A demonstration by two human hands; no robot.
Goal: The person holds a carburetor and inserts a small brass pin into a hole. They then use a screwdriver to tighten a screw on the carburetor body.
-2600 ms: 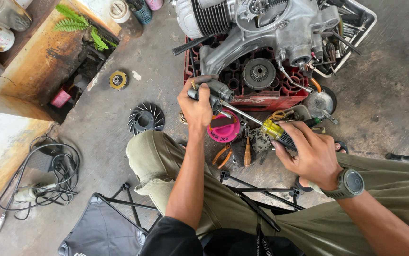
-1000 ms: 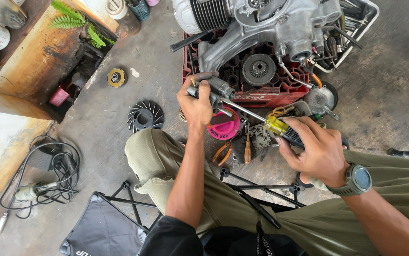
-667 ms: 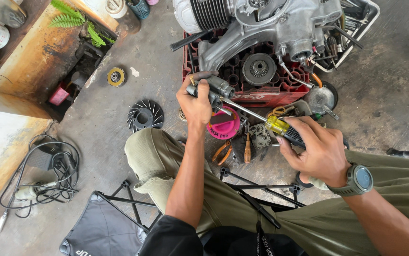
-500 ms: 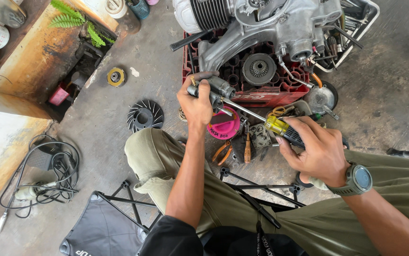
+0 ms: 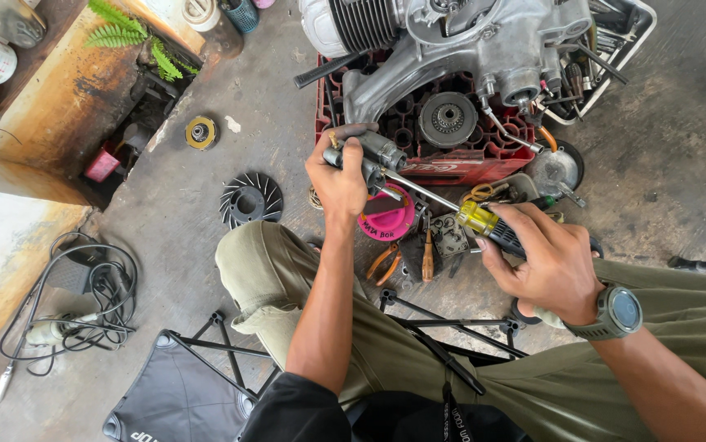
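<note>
So the left hand (image 5: pixel 338 176) is wrapped tight around a small grey metal carburettor-looking part (image 5: pixel 375 154), held up in the air just in front of the red plastic crate (image 5: pixel 484 168) that the big silver engine block (image 5: pixel 459 41) is sitting on. The right hand (image 5: pixel 543 260) has its fingers closed around the yellow-and-black handle of a long screwdriver (image 5: pixel 484 223), and the steel shaft runs up and left with the tip meeting the small part. From the look of it, I'd say the work on that part is mid-way: the tool is seated and being worked, the part isn't opened up or set down yet, and I can't tell whether a screw is already out, since the tip is too small to read. Loose bits lie all over the concrete floor: a black finned fan wheel (image 5: pixel 250 199), a pink round lid (image 5: pixel 386 218), orange-handled pliers (image 5: pixel 385 263), and a tangle of grey cable (image 5: pixel 83 303) off to the side. Compared with a couple of seconds back, hardly anything differs: same grip on both, the screwdriver hand sits maybe a hair lower and the view is nudged slightly, nothing on the floor has moved.
</note>
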